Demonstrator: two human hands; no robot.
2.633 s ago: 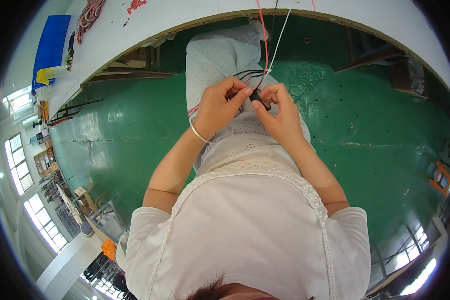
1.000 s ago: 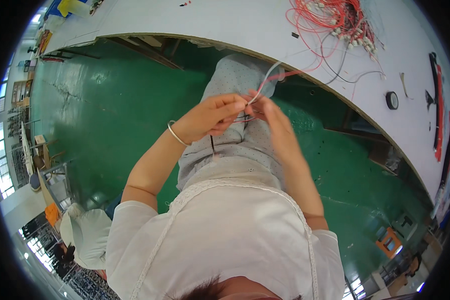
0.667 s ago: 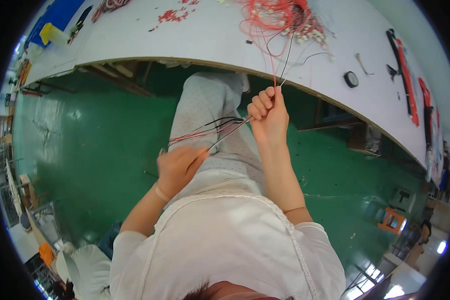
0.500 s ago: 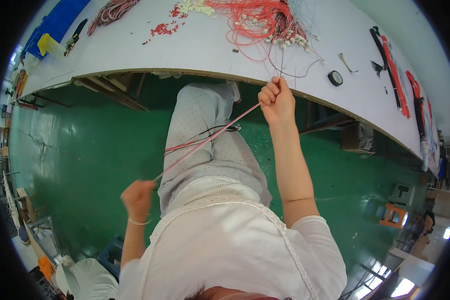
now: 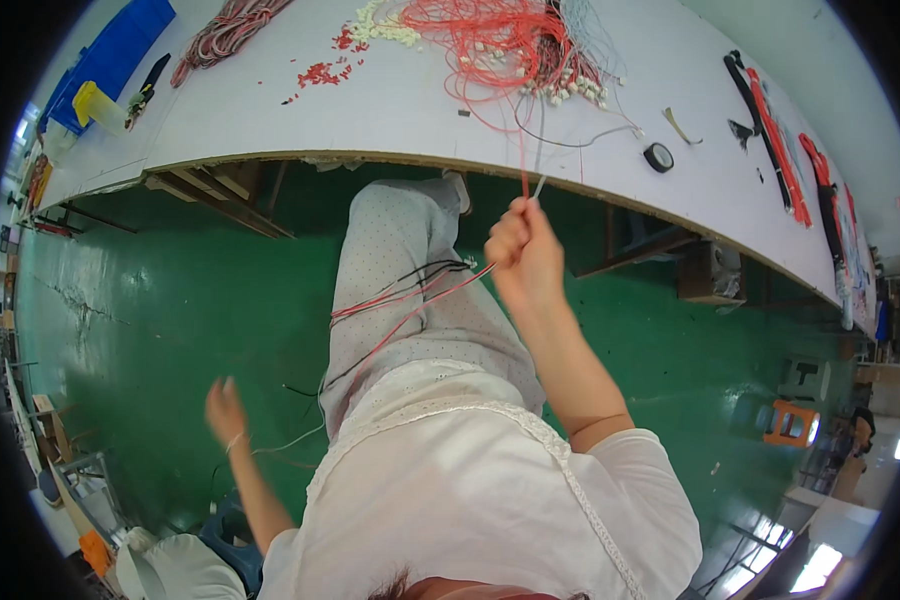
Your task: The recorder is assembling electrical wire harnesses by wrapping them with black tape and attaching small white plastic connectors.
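My right hand (image 5: 527,258) is closed around thin red and grey wires, just off the near edge of the table. Above the fist, the wires run up over the edge toward a tangled red wire bundle (image 5: 470,38). Below it, a red wire strand (image 5: 407,320) slants across my lap to the lower left. More red and black wires (image 5: 385,298) lie over my thigh, with small connectors at one end. Out to the left, over the floor, my left hand (image 5: 227,412) is slightly blurred, its fingers extended and apparently holding nothing. A loose grey wire (image 5: 295,440) trails near its wrist.
On the white table (image 5: 230,115) lie small red pieces (image 5: 322,73), cream connectors (image 5: 382,25), a coiled wire bundle (image 5: 225,40) and a black tape roll (image 5: 658,157). A blue bin (image 5: 105,70) stands far left. Red and black bundles (image 5: 775,140) lie at right.
My left hand has moved down and left, off the wire it pulled taut. My right hand has come down and left from the table edge, drawing wires over it.
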